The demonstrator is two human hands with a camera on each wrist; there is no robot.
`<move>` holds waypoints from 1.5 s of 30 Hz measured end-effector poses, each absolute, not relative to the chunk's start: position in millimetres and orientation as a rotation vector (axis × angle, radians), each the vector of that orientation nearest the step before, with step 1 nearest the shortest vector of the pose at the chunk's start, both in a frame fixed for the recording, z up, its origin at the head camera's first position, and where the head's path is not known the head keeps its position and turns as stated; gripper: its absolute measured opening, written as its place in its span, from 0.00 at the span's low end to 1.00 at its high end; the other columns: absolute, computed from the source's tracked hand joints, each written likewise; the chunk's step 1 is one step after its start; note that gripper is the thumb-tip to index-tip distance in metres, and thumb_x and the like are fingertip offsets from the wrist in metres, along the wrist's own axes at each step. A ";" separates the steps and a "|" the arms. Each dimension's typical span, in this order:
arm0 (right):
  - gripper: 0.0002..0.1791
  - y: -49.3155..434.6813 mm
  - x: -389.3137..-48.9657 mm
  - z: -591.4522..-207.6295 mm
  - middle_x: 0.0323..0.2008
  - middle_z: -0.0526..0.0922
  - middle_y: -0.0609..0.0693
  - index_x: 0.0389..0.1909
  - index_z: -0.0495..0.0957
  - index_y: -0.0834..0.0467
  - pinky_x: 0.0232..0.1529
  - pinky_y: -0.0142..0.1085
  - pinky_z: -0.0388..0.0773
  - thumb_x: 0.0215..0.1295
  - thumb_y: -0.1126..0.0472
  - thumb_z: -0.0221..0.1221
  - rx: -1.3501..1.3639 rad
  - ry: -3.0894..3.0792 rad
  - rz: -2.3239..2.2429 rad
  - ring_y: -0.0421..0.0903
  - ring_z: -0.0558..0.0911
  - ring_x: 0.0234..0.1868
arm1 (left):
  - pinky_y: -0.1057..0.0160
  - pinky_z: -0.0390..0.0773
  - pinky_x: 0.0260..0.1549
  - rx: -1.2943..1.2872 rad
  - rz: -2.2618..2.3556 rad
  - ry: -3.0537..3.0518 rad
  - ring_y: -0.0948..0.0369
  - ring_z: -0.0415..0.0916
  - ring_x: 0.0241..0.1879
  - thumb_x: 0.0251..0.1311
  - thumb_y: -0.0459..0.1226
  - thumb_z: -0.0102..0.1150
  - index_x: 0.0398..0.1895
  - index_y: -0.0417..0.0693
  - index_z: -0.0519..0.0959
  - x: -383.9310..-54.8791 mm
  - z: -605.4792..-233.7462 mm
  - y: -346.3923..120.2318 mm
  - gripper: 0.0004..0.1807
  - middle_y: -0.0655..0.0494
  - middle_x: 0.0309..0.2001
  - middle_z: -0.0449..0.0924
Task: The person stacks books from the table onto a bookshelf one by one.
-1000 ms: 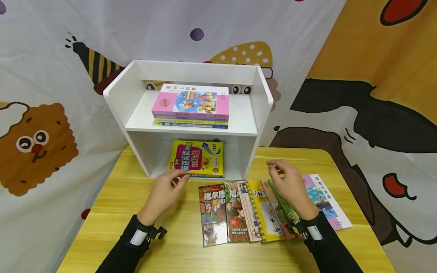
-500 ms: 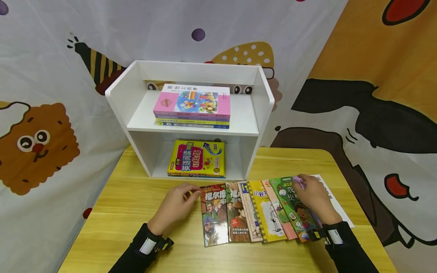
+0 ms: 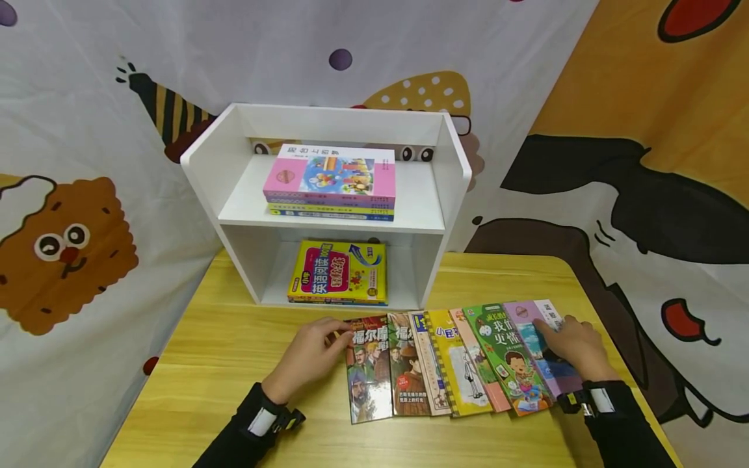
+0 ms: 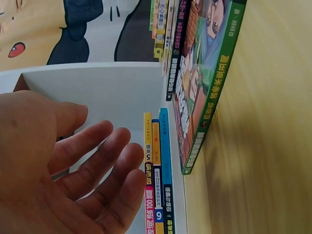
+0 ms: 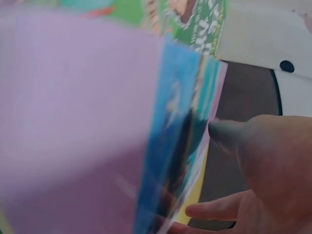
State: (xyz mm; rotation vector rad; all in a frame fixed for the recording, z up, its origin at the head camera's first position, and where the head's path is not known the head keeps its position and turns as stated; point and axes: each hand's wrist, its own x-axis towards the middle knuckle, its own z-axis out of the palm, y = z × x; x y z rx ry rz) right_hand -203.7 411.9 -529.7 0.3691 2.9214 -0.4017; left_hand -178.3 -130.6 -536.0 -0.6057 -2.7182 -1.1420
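Note:
Several children's books lie fanned in an overlapping row on the wooden table (image 3: 222,364). At the row's left end is a brown comic-style book (image 3: 368,370). My left hand (image 3: 307,357) is at that book's left edge, with loosely bent fingers and nothing in its grasp. In the left wrist view the brown book's green spine (image 4: 214,92) stands apart from my fingers. My right hand (image 3: 576,344) is at the right edge of a purple book (image 3: 556,374), its thumb reaching over the cover; in the right wrist view the thumb tip (image 5: 222,134) meets the edge.
A white two-tier shelf (image 3: 228,162) stands behind the row. A stack of books (image 3: 330,175) lies on its upper tier, and yellow-covered books (image 3: 336,273) lie below. A green book (image 3: 515,364) and a yellow book (image 3: 462,370) are in the row. A cartoon cloth hangs behind.
My right hand has moved rightward from over the green book to the purple book, uncovering the green and purple covers. My left hand has come down and rightward to the brown book's left edge.

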 end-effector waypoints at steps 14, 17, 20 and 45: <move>0.52 427.2 -209.6 -535.9 0.24 0.73 0.59 0.40 0.69 0.75 0.20 0.41 0.68 0.53 0.23 0.45 0.374 2.825 -0.400 0.52 0.72 0.24 | 0.64 0.78 0.31 -0.631 -1.196 -2.729 0.71 0.73 0.27 0.65 0.48 0.51 0.46 0.60 0.80 -179.9 -536.4 -127.9 0.12 0.72 0.33 0.76; 0.54 425.5 -210.5 -535.3 0.26 0.73 0.60 0.43 0.68 0.76 0.22 0.42 0.69 0.52 0.22 0.44 0.369 2.801 -0.413 0.52 0.72 0.25 | 0.65 0.78 0.31 -0.626 -1.202 -2.721 0.71 0.74 0.27 0.65 0.48 0.51 0.45 0.61 0.80 -179.9 -536.6 -127.9 0.11 0.72 0.32 0.75; 0.58 420.1 -211.2 -532.7 0.29 0.73 0.62 0.48 0.66 0.78 0.25 0.44 0.70 0.51 0.21 0.44 0.374 2.775 -0.428 0.54 0.72 0.28 | 0.65 0.78 0.30 -0.618 -1.199 -2.718 0.71 0.74 0.27 0.65 0.47 0.52 0.44 0.65 0.79 -180.2 -536.6 -127.7 0.09 0.72 0.33 0.76; 0.35 361.5 -210.3 -494.8 0.38 0.76 0.64 0.54 0.66 0.63 0.25 0.45 0.70 0.64 0.34 0.45 0.192 3.156 -0.904 0.54 0.74 0.30 | 0.65 0.77 0.30 -0.662 -1.149 -2.650 0.73 0.71 0.32 0.66 0.52 0.48 0.44 0.70 0.78 -193.1 -507.9 -123.3 0.10 0.74 0.39 0.77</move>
